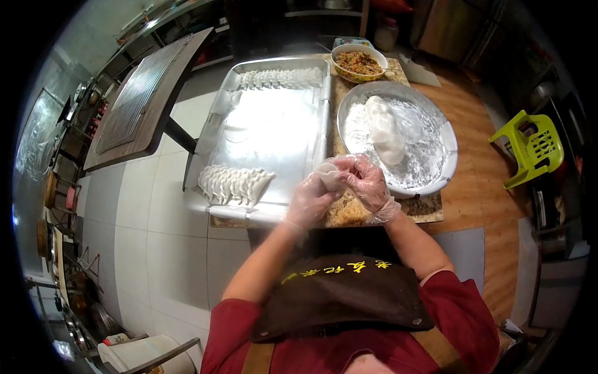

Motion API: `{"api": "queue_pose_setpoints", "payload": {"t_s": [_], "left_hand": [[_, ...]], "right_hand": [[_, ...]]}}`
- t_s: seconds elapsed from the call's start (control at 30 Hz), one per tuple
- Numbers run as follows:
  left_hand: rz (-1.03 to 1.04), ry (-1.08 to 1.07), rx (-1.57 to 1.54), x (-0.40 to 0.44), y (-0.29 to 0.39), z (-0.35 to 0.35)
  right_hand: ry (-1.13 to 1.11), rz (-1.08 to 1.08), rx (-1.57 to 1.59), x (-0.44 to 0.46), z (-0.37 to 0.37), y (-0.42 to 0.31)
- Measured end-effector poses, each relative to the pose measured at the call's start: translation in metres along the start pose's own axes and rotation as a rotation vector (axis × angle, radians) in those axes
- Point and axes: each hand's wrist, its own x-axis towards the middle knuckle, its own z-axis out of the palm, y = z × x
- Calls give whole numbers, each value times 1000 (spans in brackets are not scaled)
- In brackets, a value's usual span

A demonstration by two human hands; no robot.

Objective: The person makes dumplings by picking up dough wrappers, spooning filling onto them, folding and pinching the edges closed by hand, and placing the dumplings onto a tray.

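Observation:
Between my two gloved hands, just in front of my apron, is a small white dumpling wrapper point(327, 174). My left hand point(309, 198) cups it from below and the left. From the right, the fingers of my right hand point(366, 181) pinch its edge; whether filling lies inside is hidden. To the left stands a metal tray point(268, 143) with a row of pleated dumplings point(233, 184) near its front and another row of dumplings point(280, 78) along its back. At the right, a round metal basin point(430, 168) dusted with flour holds a lump of white dough point(385, 131).
A bowl of chopped filling point(359, 64) stands behind the basin, with a utensil handle at its rim. A yellow-green plastic stool point(532, 146) is on the floor at right. A dark table point(149, 100) with a ridged panel stands beyond the tray at left.

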Motion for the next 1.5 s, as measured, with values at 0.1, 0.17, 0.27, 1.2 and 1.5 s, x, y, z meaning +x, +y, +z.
{"api": "queue_pose_setpoints", "payload": {"t_s": [0.1, 0.17, 0.27, 1.2, 1.5], "left_hand": [[96, -45, 329, -2, 6, 0], [7, -21, 197, 2, -12, -2], [-3, -5, 512, 7, -30, -6], [-120, 75, -324, 6, -10, 0], [115, 104, -512, 11, -18, -12]], "right_hand": [[-11, -33, 27, 5, 0, -10], [-98, -100, -3, 6, -3, -11], [-104, -6, -1, 4, -3, -11], [-251, 386, 30, -6, -31, 2], [-283, 316, 228, -10, -18, 23]]}}
